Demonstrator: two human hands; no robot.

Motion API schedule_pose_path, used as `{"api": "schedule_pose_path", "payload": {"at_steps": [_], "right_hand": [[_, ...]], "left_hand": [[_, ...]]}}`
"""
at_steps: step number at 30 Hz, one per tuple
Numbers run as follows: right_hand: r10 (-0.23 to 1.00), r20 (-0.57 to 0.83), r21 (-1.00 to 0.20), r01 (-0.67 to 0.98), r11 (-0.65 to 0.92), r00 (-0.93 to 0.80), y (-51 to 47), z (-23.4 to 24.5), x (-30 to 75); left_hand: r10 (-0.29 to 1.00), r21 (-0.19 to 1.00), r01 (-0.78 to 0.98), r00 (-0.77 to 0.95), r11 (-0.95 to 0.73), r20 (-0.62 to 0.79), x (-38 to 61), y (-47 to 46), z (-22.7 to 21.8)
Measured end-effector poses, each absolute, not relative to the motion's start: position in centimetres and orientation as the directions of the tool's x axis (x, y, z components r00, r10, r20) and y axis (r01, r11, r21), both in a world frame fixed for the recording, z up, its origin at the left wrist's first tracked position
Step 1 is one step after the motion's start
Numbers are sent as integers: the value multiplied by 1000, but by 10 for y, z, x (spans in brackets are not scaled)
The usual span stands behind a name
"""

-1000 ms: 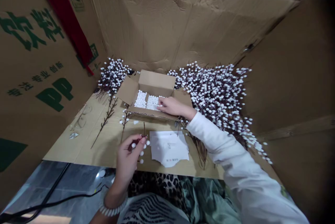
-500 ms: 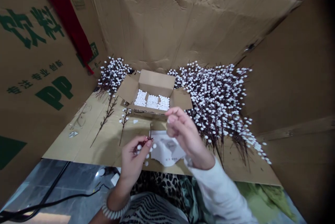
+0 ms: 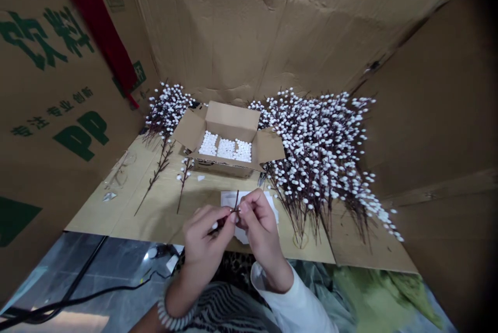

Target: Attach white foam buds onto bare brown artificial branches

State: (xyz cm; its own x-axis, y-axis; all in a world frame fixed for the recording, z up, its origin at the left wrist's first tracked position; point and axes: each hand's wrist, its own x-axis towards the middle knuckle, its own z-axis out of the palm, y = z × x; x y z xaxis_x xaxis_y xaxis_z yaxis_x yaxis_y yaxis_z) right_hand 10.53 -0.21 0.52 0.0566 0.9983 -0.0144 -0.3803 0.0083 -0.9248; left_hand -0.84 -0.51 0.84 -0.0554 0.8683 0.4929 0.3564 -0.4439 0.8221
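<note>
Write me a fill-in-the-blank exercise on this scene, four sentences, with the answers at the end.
1. The left hand and right hand meet at a thin dark stem, partly covering a sheet of white ____.
2. The coiled band is on the person's ____ wrist.
3. The small balls inside the cardboard box are ____ in colour.
4. The larger pile of branches lies to the ____ of the box.

Missing words: paper; left; white; right.

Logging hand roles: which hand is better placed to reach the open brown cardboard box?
Probably the right hand: it lies slightly nearer the box, while the left hand appears to hold a thin brown twig.
</note>
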Motion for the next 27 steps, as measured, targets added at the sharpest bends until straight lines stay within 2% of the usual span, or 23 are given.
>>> {"api": "schedule_pose_path", "payload": {"at_steps": [3,7,16,22,27], "right_hand": [[997,-46,-881,-473,-11,62,-2,8,106],[994,-85,-798,-602,-25,70,0,15,109],[987,-148,-798,-597,-86,55,-4,16,105],[988,-136,-786,-615,-59,79,-6,17,103],[986,-133,-793,-608,-45,100,-9,21,103]], "left_hand": [[825,738,462,-27,-491,565,-9,-5,7],[806,697,517,-24,-496,591,-12,-4,5],[768,609,579,48,-542,639,-6,-6,15],[736,542,627,75,-559,673,-5,-6,18],[738,537,626,93,-565,668,-5,-7,18]]}}
